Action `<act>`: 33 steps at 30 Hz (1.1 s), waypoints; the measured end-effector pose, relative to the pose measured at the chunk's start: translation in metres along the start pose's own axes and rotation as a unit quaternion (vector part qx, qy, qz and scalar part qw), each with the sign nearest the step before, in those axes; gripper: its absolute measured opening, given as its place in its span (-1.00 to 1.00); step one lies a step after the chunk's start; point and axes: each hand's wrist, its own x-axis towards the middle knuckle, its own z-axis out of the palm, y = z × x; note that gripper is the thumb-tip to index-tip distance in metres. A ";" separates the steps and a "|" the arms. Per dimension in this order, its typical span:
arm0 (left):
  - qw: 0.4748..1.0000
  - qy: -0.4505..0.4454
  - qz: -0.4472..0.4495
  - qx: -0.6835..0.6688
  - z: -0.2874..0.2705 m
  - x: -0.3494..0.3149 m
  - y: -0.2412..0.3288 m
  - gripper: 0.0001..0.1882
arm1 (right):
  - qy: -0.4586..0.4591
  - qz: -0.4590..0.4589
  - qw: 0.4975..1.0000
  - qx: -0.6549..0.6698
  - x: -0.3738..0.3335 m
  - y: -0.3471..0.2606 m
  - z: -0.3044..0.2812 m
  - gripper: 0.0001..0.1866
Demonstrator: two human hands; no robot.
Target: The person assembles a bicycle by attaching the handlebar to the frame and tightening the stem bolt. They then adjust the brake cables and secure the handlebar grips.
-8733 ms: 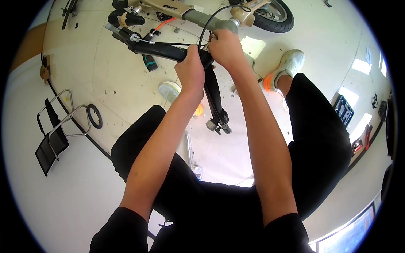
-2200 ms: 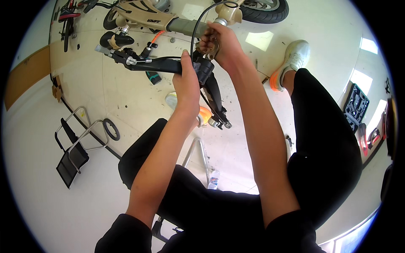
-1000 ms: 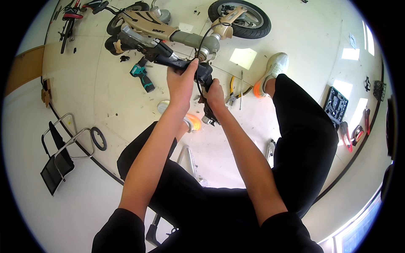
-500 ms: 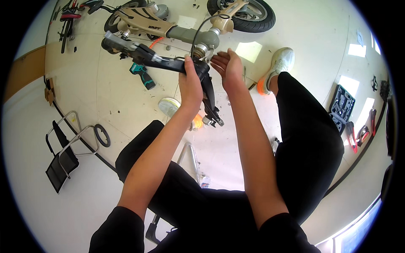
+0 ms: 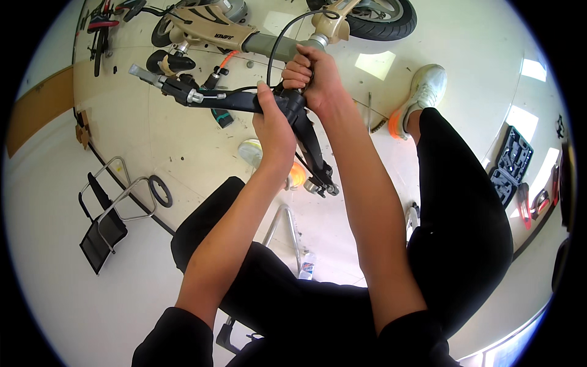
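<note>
A tan vehicle frame with a thick grey-green tube lies on the floor in front of me. At the near end of that tube is a black two-armed bar assembly with metal fittings at its ends. My left hand grips it close to where the arms meet, thumb on top, its other fingers mostly hidden underneath. My right hand is closed round the joint between the tube and the black assembly, covering it. A black cable loops from the frame down to the assembly.
A tyred wheel lies at the far right of the frame. Behind the black arm, a teal power drill is partly hidden. To the right lie an open tool case and red-handled tools; at left are a folding chair and a small tyre.
My right hand has gone from open beside the joint to closed round it. The black assembly has turned a little. My left hand stays on it, and the whole view has shifted slightly.
</note>
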 end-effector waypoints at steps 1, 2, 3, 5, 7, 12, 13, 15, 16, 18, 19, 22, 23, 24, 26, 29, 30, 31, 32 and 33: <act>1.000 0.012 0.000 -0.007 0.002 -0.002 0.001 -0.24 | 0.022 -0.004 1.000 -0.019 0.000 -0.002 0.002 -0.50; 1.000 0.016 -0.009 -0.010 0.001 0.000 -0.001 -0.23 | 0.041 -0.005 0.998 -0.038 0.001 -0.003 0.005 -0.48; 1.000 0.020 -0.018 -0.013 0.001 0.002 -0.003 -0.23 | 0.046 -0.012 0.998 -0.045 0.001 -0.004 0.008 -0.47; 0.999 0.015 -0.036 0.012 -0.004 0.002 -0.005 -0.23 | 0.059 -0.023 0.996 -0.056 0.001 -0.003 0.011 -0.44; 0.999 0.039 -0.024 -0.003 -0.005 0.002 -0.007 -0.23 | 0.028 -0.036 0.998 -0.049 0.001 0.001 0.011 -0.42; 0.996 0.002 -0.087 -0.027 0.001 -0.009 0.010 -0.16 | -0.055 -0.047 0.997 -0.008 0.006 0.000 0.000 -0.38; 0.995 0.014 -0.081 -0.050 0.004 -0.005 0.009 -0.13 | -0.066 -0.045 0.997 -0.002 0.007 -0.001 -0.002 -0.37; 0.996 0.000 -0.070 -0.050 0.004 -0.005 0.010 -0.13 | -0.093 -0.045 0.994 0.021 0.006 0.000 -0.002 -0.36; 0.997 -0.008 -0.066 -0.049 0.005 -0.006 0.011 -0.13 | -0.100 -0.058 0.993 0.003 0.007 -0.002 -0.003 -0.38; 0.996 0.002 -0.075 -0.051 0.007 -0.008 0.011 -0.14 | -0.108 -0.085 0.990 -0.038 0.004 -0.004 -0.005 -0.41; 0.996 -0.002 -0.084 -0.043 0.004 -0.008 0.009 -0.15 | -0.032 -0.118 0.986 -0.115 0.002 -0.005 -0.005 -0.46; 0.995 0.006 -0.096 -0.031 0.005 -0.009 0.008 -0.16 | 0.141 -0.166 0.916 -0.336 -0.013 -0.009 -0.006 -0.53; 0.995 0.010 -0.097 -0.032 0.004 -0.012 0.010 -0.16 | 0.157 -0.147 0.890 -0.402 -0.024 -0.010 -0.009 -0.53; 0.995 0.009 -0.099 -0.031 0.003 -0.011 0.011 -0.15 | 0.175 -0.132 0.858 -0.465 -0.034 -0.010 -0.009 -0.51; 0.995 0.012 -0.098 -0.017 0.004 -0.013 0.010 -0.15 | 0.170 -0.085 0.861 -0.471 -0.046 -0.011 -0.006 -0.52; 0.998 -0.006 -0.069 0.009 0.006 -0.014 0.007 -0.16 | 0.122 -0.088 0.868 -0.474 -0.048 -0.013 -0.010 -0.60; 0.998 -0.007 -0.060 0.016 0.005 -0.014 0.005 -0.16 | 0.110 -0.076 0.868 -0.479 -0.046 -0.015 -0.013 -0.62; 0.998 -0.009 -0.051 0.023 0.003 -0.015 0.002 -0.16 | 0.097 -0.064 0.868 -0.484 -0.045 -0.017 -0.014 -0.64; 0.999 -0.011 -0.043 0.029 0.002 -0.016 -0.001 -0.15 | 0.086 -0.052 0.866 -0.490 -0.044 -0.020 -0.017 -0.66; 0.999 -0.001 -0.041 0.023 0.003 -0.017 -0.001 -0.14 | 0.077 -0.053 0.872 -0.480 -0.043 -0.021 -0.018 -0.69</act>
